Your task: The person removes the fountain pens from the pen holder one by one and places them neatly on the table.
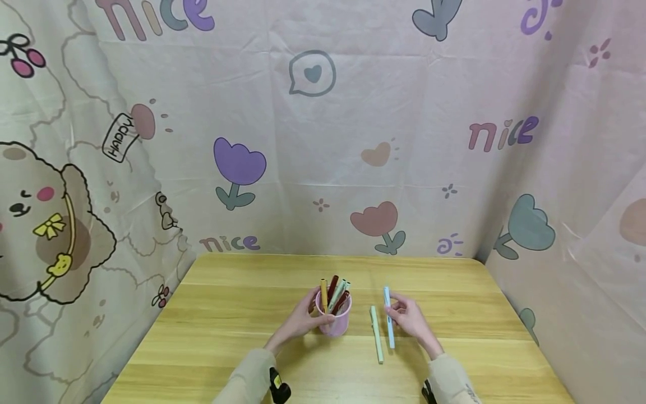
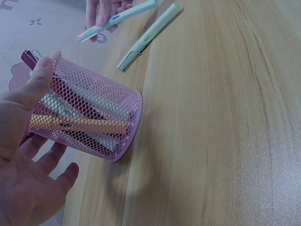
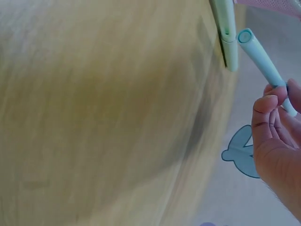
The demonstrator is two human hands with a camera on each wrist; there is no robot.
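Observation:
A pink mesh pen holder (image 1: 340, 325) stands on the table, and my left hand (image 1: 304, 321) grips it near the rim, thumb in front and fingers on the far side. Inside it lean several pens: an orange-yellow pen (image 2: 80, 124), dark red pens (image 1: 332, 287) and pale green ones. To the right, my right hand (image 1: 410, 317) pinches a light blue pen (image 1: 391, 334) between thumb and fingers. In the left wrist view that pen shows tilted above the tabletop. Just left of it, a pale green pen (image 1: 377, 338) with a clip lies on the wood.
The wooden table (image 1: 227, 314) has a printed cloth (image 1: 313, 151) hanging behind it and along both sides. Light sleeves (image 1: 248, 375) with dark wrist straps cover both forearms. The green pen lies between the pen holder and my right hand.

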